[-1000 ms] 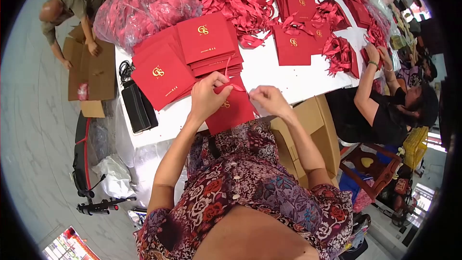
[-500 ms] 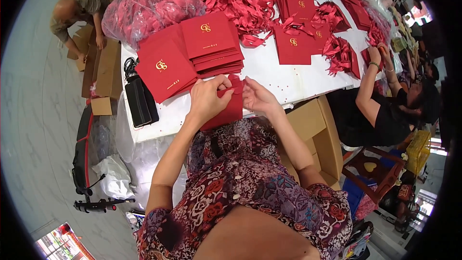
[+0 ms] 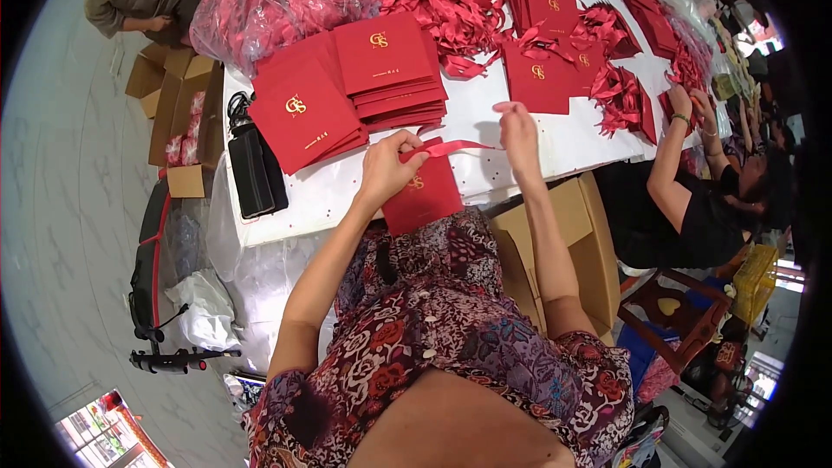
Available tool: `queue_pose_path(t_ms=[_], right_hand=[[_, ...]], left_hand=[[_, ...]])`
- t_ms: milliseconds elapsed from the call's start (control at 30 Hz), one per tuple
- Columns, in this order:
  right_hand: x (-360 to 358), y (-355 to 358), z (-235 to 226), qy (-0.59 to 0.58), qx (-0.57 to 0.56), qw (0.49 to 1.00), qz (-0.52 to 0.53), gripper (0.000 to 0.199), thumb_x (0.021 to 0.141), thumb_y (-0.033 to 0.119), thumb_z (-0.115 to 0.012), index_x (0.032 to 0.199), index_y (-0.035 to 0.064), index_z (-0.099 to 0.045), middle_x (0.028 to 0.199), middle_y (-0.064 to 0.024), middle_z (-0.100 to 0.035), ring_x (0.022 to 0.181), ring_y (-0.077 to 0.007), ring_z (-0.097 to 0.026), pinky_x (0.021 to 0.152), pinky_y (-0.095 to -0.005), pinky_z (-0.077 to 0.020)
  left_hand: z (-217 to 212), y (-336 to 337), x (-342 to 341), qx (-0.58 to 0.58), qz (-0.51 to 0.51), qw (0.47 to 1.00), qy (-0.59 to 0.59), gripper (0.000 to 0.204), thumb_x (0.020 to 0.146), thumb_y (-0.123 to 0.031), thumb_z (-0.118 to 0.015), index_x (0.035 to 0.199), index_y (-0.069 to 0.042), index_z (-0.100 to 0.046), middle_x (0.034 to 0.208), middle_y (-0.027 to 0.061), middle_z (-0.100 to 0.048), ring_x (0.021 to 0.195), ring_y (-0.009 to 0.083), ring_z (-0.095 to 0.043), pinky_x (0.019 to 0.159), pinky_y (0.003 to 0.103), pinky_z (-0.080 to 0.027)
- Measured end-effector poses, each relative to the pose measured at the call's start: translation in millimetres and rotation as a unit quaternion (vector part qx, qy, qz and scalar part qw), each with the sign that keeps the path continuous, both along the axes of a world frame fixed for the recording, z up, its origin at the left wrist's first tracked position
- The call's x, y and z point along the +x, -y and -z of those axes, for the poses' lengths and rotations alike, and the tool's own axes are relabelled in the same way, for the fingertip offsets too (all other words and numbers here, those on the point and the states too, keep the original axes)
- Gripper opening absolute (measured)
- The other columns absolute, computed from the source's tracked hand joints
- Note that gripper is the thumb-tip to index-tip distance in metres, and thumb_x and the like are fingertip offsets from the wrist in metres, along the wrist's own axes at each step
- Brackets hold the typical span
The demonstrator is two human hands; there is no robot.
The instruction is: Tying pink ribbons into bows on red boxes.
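Observation:
My left hand (image 3: 390, 166) pinches a red ribbon (image 3: 459, 145) at the top of a red card-like pouch (image 3: 426, 199) with a gold emblem. The pouch hangs slightly tilted over the near table edge, against my patterned top. From the pinch the ribbon stretches right to my right hand (image 3: 522, 140), raised over the white table (image 3: 485, 121). My right hand seems closed on the ribbon's end, with the index finger sticking out to the left; its fingers are slightly blurred. Just beyond my left hand stand two stacks of matching red pouches (image 3: 299, 117).
A black phone-like case (image 3: 253, 175) lies at the table's left corner. Behind it are a plastic bag of red ribbons (image 3: 277, 13) and a loose ribbon heap (image 3: 446, 13). An open cardboard box (image 3: 563, 234) stands below on the right. Two other people are nearby.
My right hand has moved right and up, drawing the ribbon out from the pouch. The pouch has shifted slightly right, showing its emblem. The person at far left has straightened up.

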State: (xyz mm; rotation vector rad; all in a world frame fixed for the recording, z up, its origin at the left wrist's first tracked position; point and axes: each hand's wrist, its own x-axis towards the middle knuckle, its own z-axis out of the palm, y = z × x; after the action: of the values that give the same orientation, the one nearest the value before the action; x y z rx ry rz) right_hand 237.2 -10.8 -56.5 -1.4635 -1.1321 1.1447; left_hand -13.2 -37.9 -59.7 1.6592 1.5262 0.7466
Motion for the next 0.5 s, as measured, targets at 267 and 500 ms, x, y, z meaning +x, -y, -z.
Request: queue_pose_path(t_ms=[267,500], right_hand=[[-66.2,32.6,3.1,0.218,0.161,0.95,-0.157,0.018,0.095,0.01,-0.052,0.106,0.003,-0.064,0.098,-0.015,-0.061,0.095,-0.0355,-0.06,0.081,-0.0413,-0.0498],[-65.5,21.6,2.4,0.326,0.266,0.877,-0.231,0.018,0.088,0.006,-0.064,0.105,0.0066,-0.069,0.095,-0.0098,-0.057,0.092,-0.0298,-0.053,0.079,-0.0395,-0.0467]], left_hand=[[15.1,-5.6,6.8,0.054,0.06,0.995,0.061,0.029,0.077,-0.013,-0.08,0.097,-0.002,-0.063,0.086,0.0142,-0.071,0.084,0.028,-0.071,0.075,0.036,-0.054],[3.3,-0.2,2.4,0.127,0.03,0.991,-0.004,0.035,0.073,-0.014,-0.082,0.096,-0.004,-0.059,0.081,0.0089,-0.066,0.076,0.0279,-0.062,0.069,0.038,-0.049]])
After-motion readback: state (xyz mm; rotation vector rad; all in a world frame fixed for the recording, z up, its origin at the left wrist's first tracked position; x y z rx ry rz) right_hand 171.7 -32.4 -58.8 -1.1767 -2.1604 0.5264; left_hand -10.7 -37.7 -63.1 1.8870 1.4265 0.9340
